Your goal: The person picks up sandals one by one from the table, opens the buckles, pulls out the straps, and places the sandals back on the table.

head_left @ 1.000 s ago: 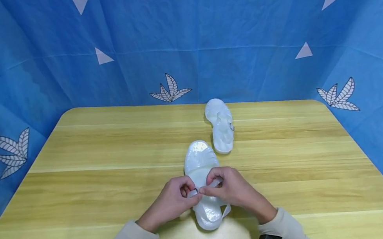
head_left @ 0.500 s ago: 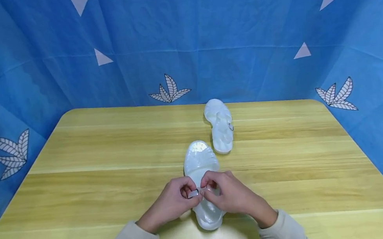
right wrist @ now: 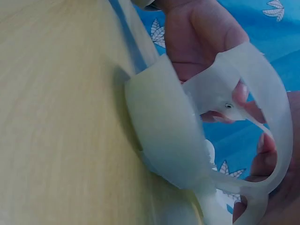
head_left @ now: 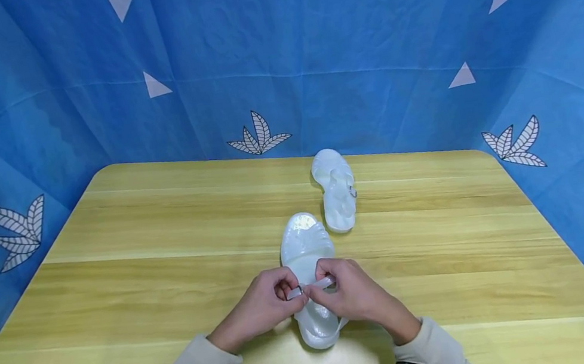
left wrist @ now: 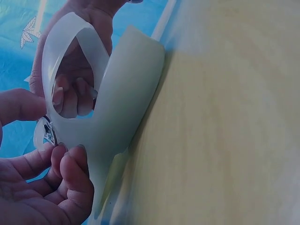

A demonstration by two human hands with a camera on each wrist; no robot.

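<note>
A translucent white sandal [head_left: 305, 237] lies on the table with its toe pointing away. At its left side my left hand [head_left: 264, 299] pinches the small metal buckle [left wrist: 48, 131] between thumb and fingers. From the right, my right hand [head_left: 357, 288] holds the ankle strap [head_left: 323, 283] near the buckle, its thumb tip almost against the left fingers. The strap crosses over the sandal between both hands. In the left wrist view, the strap's heel loop [left wrist: 50, 61] stands up from the heel. How far the strap passes through the buckle cannot be seen.
A second white sandal [head_left: 334, 186] with a buckle on its right side lies farther back, just beyond the first one's toe. The wood-grain table [head_left: 143, 253] ends at a blue patterned cloth [head_left: 308, 36] hung behind and at both sides.
My right fingers first closed in on the buckle, then drew back slightly right, and the strap between the hands shows again. My left hand has kept its hold. Both sandals stayed in place.
</note>
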